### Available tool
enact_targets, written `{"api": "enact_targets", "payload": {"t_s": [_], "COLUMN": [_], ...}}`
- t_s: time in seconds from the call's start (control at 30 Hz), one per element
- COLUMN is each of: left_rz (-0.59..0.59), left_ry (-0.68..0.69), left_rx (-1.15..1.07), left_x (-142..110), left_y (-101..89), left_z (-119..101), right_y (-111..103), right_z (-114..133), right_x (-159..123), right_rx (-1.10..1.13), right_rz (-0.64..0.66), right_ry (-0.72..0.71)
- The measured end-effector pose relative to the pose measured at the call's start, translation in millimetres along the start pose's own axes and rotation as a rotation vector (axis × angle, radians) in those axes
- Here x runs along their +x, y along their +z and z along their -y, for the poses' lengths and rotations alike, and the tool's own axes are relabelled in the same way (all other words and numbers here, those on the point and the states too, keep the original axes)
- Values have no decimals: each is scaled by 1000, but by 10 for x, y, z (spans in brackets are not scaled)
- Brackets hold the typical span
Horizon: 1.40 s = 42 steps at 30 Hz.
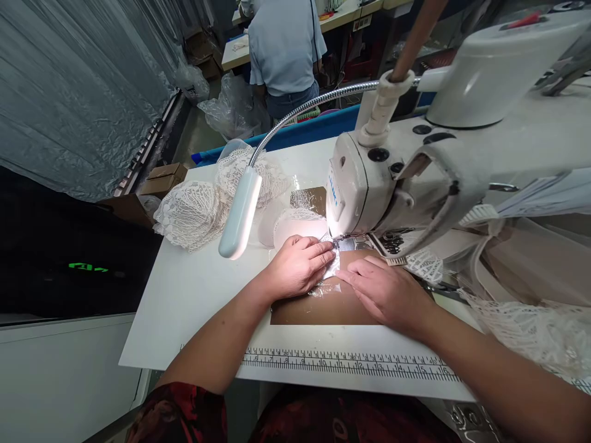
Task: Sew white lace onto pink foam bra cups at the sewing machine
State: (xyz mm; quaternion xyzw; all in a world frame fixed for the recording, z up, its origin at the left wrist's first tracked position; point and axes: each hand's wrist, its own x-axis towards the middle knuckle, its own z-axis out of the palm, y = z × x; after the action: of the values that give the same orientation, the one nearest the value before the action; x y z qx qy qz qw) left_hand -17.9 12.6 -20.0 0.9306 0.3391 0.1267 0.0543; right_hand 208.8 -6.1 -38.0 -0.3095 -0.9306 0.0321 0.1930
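Note:
White lace (330, 271) lies under the needle area of a white sewing machine (353, 191). Flat on its left side rests my left hand (302, 266), fingers stretched together and pressing down close to the presser foot (336, 244). My right hand (385, 289) lies on the brown plate (323, 311), with one outstretched fingertip touching the lace's right edge. No grip shows in either hand, though the undersides of the fingers are hidden. Behind my left hand, a pale cup-shaped piece with a lace edge (300, 226) joins or touches the lace; I cannot tell which.
Lace cups (191, 212) are heaped at the table's back left. A lamp (241, 212) on a bendy neck hangs over the table. More lace pieces (530, 320) lie at the right. A printed ruler (341, 363) runs along the front edge. Another person (286, 49) sits beyond.

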Motion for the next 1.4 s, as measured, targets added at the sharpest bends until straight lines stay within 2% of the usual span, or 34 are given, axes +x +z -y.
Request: {"api": "enact_targets", "payload": {"t_s": [0.3, 0.5, 0.77, 1.0, 1.2, 1.3, 1.4], "left_rz": [7, -10, -32, 1, 119, 212, 273], "left_ry": [-34, -87, -120, -131, -288, -348, -310], "left_rx": [2, 22, 30, 118, 182, 84, -45], "left_x": [10, 33, 42, 34, 10, -43, -88], "left_y": [13, 30, 32, 15, -183, -338, -453], "left_z": [22, 43, 54, 47, -163, -301, -374], "right_y": [-54, 11, -1, -3, -13, -45, -72], "right_z": [26, 14, -15, 0, -29, -32, -36], "right_x": [125, 130, 133, 118, 94, 88, 90], "right_rx": [-125, -213, -154, -114, -32, -36, -15], "right_rz": [-35, -27, -38, -7, -46, -48, -32], "right_ry": [117, 235, 226, 286, 293, 300, 262]}}
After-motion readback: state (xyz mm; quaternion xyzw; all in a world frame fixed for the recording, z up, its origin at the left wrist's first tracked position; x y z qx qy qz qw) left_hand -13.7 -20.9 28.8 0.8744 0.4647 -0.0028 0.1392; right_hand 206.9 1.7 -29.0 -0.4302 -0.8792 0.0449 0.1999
